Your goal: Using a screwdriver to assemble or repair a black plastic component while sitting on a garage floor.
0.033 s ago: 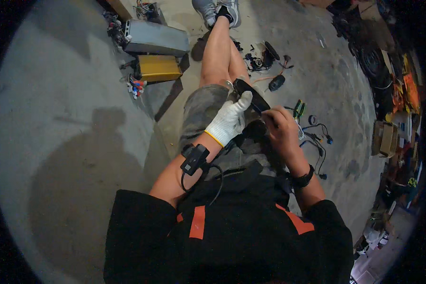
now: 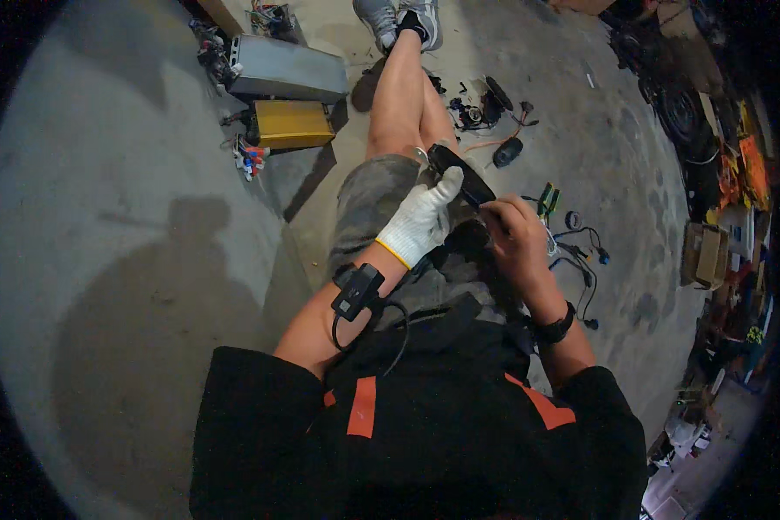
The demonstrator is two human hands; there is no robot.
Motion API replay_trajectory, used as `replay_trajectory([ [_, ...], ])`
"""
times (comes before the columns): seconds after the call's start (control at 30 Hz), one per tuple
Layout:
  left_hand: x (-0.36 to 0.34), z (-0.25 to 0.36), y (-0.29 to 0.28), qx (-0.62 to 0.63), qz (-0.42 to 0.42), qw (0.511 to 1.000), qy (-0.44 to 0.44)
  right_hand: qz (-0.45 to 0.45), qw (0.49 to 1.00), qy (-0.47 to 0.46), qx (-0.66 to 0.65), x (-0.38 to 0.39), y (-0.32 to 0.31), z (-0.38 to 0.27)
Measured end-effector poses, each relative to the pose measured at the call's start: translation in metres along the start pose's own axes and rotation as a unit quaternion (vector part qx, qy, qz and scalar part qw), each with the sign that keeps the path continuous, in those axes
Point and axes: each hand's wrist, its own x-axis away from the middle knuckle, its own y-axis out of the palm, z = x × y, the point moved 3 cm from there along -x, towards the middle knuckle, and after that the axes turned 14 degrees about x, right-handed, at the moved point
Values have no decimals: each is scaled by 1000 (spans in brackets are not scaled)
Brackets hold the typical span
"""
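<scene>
Above my lap, my left hand (image 2: 420, 215), in a white knit glove with a yellow cuff, is closed round a long black oblong part (image 2: 461, 175). Its gloved thumb presses along the near side of that part. My bare right hand (image 2: 518, 232) has its fingers curled and pinched together at the part's right end. What sits between those fingertips is hidden by the hand. Under both hands, a dark rounded shape (image 2: 466, 238) lies on my lap, too shadowed to name.
Left of my legs stand a grey metal box (image 2: 288, 69) and a yellow box (image 2: 291, 124) with wires. On the floor to the right lie black parts (image 2: 477, 113), a black oval piece (image 2: 508, 152), green-handled pliers (image 2: 547, 199), a tape roll (image 2: 573, 220) and cables (image 2: 588, 276). A cardboard box (image 2: 711, 256) stands farther right.
</scene>
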Motion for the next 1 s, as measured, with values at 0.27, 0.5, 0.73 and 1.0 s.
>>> replay_trajectory([
  [0.27, 1, 0, -2, 19, 34, 999, -6, 43, 997, -51, 45, -2, -6, -7],
  [0.5, -1, 1, -4, 13, 26, 1000, -12, 76, 995, -32, 61, -2, -9, -8],
  [0.73, 1, 0, 1, 13, 13, 1000, 6, 71, 989, -80, 105, -4, -10, -11],
  [1.0, -3, -2, -4, 5, -25, 999, 29, 19, 990, -94, 105, -8, -11, -10],
])
